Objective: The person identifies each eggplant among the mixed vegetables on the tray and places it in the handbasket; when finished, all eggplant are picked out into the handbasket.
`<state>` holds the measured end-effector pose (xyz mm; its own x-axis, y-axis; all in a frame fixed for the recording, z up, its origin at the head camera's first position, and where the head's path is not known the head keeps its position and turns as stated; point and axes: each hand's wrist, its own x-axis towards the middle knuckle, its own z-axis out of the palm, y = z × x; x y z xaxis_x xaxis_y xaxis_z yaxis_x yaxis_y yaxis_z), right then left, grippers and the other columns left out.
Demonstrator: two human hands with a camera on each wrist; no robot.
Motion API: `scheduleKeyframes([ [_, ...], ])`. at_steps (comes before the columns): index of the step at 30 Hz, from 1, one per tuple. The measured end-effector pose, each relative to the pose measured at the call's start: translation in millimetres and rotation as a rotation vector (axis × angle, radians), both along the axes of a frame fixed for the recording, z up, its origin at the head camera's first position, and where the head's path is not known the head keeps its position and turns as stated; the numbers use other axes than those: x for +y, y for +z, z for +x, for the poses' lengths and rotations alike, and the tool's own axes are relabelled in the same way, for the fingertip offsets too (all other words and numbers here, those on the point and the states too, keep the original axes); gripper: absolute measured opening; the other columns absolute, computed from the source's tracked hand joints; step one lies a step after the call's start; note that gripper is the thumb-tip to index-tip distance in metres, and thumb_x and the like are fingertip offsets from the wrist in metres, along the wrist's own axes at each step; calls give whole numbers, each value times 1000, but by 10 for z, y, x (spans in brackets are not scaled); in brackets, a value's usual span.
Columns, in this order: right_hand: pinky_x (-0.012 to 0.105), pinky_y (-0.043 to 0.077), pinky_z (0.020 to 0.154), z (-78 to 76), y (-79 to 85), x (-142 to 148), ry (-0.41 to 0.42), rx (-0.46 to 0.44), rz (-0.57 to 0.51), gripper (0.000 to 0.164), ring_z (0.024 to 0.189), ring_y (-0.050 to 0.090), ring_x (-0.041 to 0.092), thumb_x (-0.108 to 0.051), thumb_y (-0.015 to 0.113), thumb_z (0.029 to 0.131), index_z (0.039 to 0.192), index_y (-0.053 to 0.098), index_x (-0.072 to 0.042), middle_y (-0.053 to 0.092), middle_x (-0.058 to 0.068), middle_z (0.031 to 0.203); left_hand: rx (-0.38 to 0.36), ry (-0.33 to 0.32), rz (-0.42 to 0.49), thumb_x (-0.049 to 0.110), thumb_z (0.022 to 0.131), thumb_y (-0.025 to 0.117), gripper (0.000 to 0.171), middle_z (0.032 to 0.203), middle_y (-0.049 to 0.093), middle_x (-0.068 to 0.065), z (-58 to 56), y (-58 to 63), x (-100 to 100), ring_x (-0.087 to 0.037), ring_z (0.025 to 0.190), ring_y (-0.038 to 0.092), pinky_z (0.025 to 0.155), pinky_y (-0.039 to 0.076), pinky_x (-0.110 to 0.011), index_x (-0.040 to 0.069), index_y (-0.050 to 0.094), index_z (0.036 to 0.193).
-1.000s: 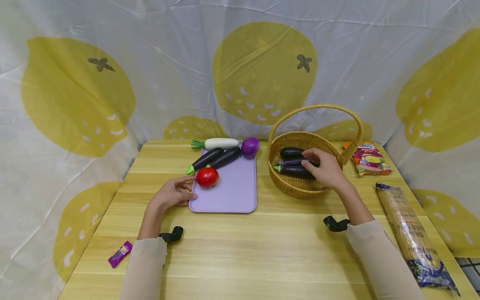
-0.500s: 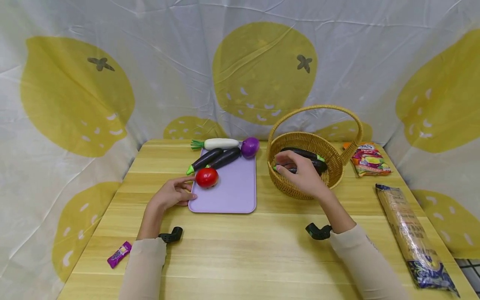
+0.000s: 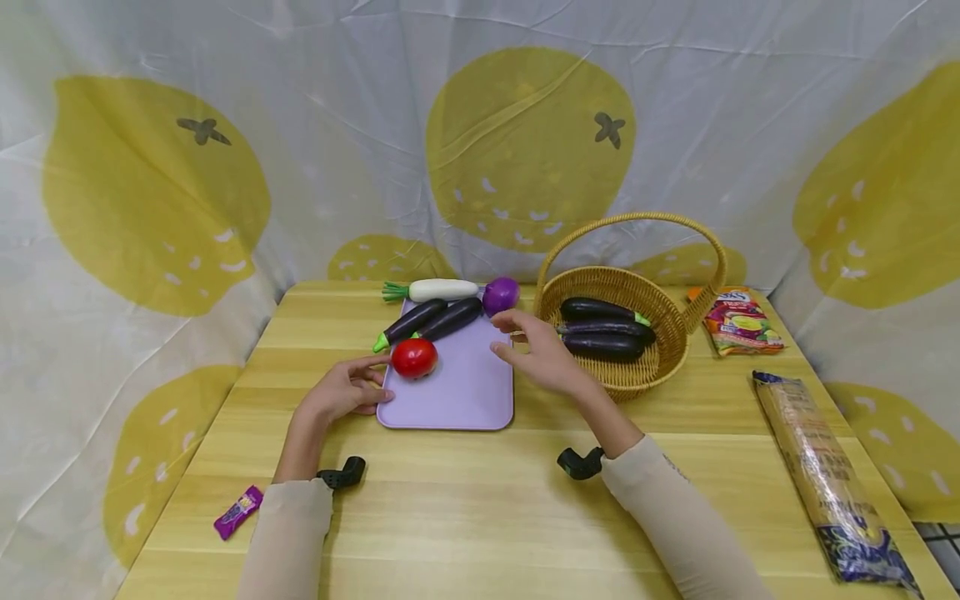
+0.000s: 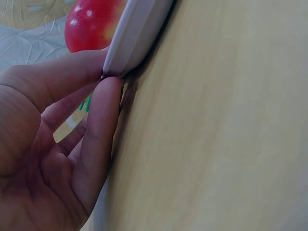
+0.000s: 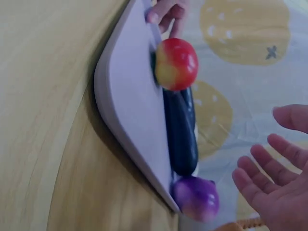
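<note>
At the left edge of the lilac tray [image 3: 472, 400], my left hand [image 3: 341, 390] pinches the rim between thumb and finger, the contact showing close up in the left wrist view. Right beside its index finger lies a red round fruit [image 3: 414, 358] with a yellow patch. Two eggplants [image 3: 457, 318], a white radish [image 3: 444, 289] and a purple onion [image 3: 501, 296] are at the tray's far end. My right hand [image 3: 542, 354], holding nothing, hovers by the tray's right edge with fingers spread. Behind it, three eggplants [image 3: 611, 346] lie side by side in a wicker basket [image 3: 663, 362].
The basket's tall handle [image 3: 637, 217] arches above it. Right of it are a colourful snack packet [image 3: 742, 321] and a long clear pack [image 3: 828, 479] along the table's right edge. A small purple packet [image 3: 238, 512] lies at the left. A lemon-print cloth [image 3: 360, 150] hangs behind the table.
My right hand has come out of the basket, leaving the third eggplant there, and moved left to the tray's right edge. My left hand has stayed in place.
</note>
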<state>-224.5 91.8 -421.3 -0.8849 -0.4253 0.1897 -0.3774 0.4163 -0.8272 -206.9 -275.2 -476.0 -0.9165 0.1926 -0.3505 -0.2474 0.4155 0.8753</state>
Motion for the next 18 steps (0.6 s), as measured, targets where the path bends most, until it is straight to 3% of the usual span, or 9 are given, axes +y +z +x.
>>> scheduleKeyframes([
  [8, 50, 46, 115, -251, -123, -321, -38, -19, 8, 43, 134, 54, 32, -22, 65, 102, 139, 56, -2, 59, 18, 141, -1, 8, 3, 13, 86, 85, 71, 120, 57, -15, -29, -28, 0, -18, 86, 65, 74, 64, -30, 17, 53, 150],
  [18, 42, 45, 114, -519, -262, -613, -84, -10, 41, 44, 135, 54, 28, -24, 66, 100, 138, 58, -4, 61, 13, 140, -14, 22, 14, 14, 84, 86, 72, 118, 58, -13, -28, -56, -27, -18, 87, 65, 74, 64, -31, 19, 54, 149],
])
